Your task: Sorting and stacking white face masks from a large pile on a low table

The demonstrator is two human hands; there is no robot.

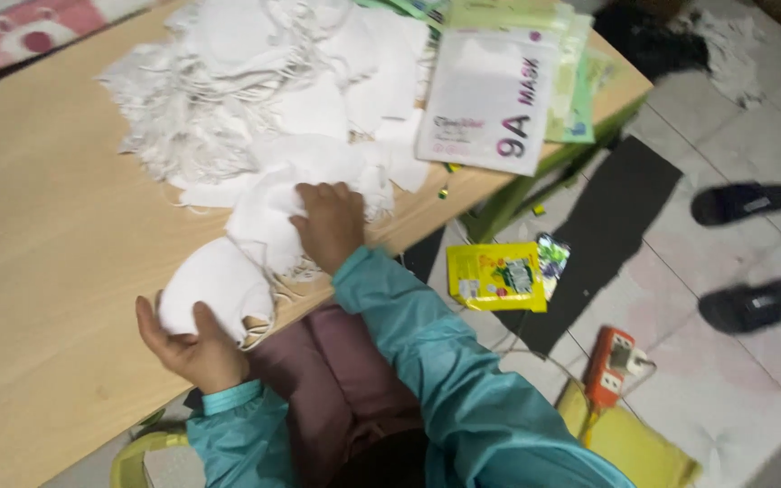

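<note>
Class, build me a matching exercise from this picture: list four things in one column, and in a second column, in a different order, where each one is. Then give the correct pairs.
Things
1. white mask
2. pile of white masks
3. yellow packet
4. orange power strip

Places
A. on the tiled floor, just below the table edge
B. spread over the far part of the wooden table
C. held in the left hand
D. on the floor, next to a yellow bag near the person's right sleeve

Pairs: 1-C, 2-B, 3-A, 4-D
</note>
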